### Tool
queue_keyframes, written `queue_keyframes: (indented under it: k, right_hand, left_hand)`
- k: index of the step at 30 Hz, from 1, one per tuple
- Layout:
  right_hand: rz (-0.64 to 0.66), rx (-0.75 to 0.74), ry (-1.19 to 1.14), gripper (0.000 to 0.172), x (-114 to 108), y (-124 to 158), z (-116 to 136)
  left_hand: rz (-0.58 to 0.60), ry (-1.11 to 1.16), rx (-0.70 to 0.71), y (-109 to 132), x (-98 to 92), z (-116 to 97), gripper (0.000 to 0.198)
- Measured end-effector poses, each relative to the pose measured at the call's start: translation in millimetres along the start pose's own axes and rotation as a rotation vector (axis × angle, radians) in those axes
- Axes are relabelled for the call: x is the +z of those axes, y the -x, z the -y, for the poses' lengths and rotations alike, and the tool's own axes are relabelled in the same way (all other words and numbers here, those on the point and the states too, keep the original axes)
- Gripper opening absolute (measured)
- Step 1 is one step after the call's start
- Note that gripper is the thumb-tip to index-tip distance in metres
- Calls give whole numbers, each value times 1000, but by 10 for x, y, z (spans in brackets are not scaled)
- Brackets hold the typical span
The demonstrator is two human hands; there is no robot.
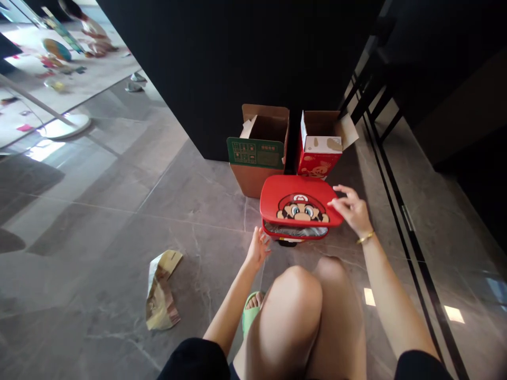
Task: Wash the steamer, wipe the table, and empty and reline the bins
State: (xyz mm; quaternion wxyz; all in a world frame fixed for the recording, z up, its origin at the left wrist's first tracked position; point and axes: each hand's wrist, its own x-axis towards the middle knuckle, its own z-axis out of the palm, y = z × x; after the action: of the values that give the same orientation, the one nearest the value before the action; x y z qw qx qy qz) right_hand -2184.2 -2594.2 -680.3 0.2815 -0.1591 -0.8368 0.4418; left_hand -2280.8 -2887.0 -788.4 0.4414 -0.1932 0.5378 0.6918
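Observation:
A red lid (293, 195) with a cartoon moustached face in a red cap sits askew over a red box (269, 228). Silvery lining (301, 231) shows in the gap along the box's near side. My right hand (354, 211) grips the lid's right edge between thumb and fingers, with a gold bracelet on the wrist. At the box's left front corner is my left hand (258, 249), its fingers apart and holding nothing; whether it touches the box I cannot tell.
Behind stand an open brown and green carton (257, 153) and an open red carton (320, 158), against a black panel (237, 63). Crumpled brown paper (162, 290) lies on the grey tiles at left. A person (95, 34) sits among scattered items at far left.

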Motion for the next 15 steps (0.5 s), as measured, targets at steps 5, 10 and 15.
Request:
queue_keyframes:
  k: [5,10,15]
  right_hand:
    - [96,507,-219,83,200,581,-401]
    - [333,761,-515,60,411,676,-528]
    - [412,825,-553,59,650,751,-276]
  left_hand:
    - [42,-29,205,-11,70,-136,63]
    - [46,-77,272,102,181,-207,63]
    - [-25,-12,366,253,-126,-214,63]
